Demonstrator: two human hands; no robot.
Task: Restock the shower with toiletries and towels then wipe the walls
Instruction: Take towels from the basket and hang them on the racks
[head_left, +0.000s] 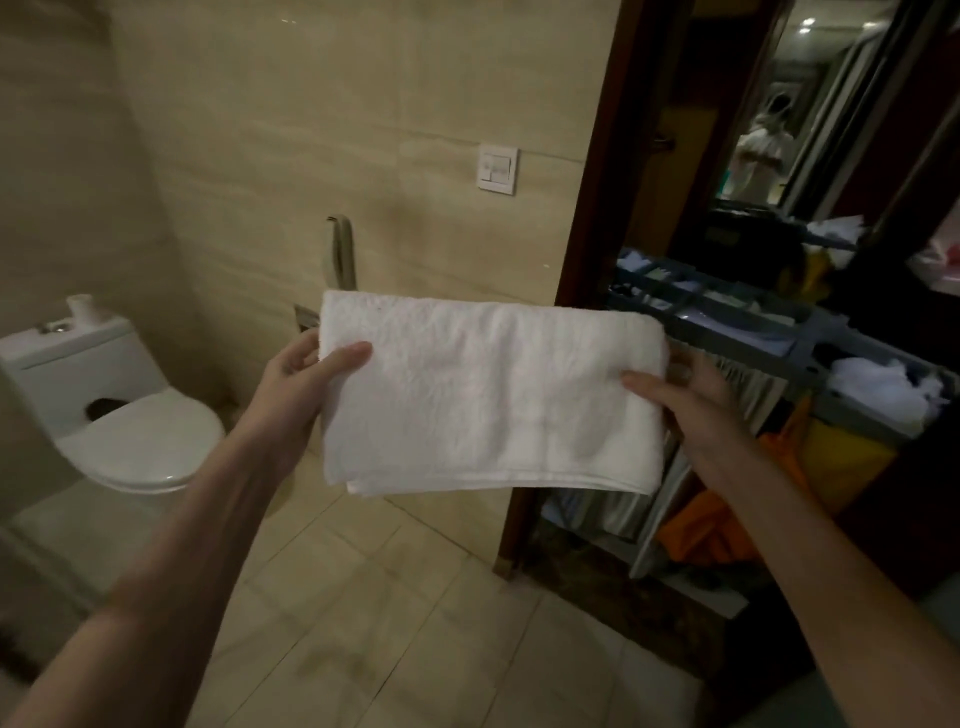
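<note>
Towel (488, 395), white and folded, is hanging between both grips, its long axis running level from one to the other. Well left of the left grip, a toilet (130, 431) is sitting with its lid down, a paper roll (80, 306) standing on its cistern. The left grip (298, 374) is pinching the towel's left edge, thumb in front, fingers behind. The right grip (685, 395) is clamping the right edge likewise, so neither is nearer. Just beyond the right grip, a housekeeping cart (821, 338) is standing in the doorway. Its top tray compartments are holding folded packets and crumpled white cloth (883, 384), with yellow and orange bags hanging below.
</note>
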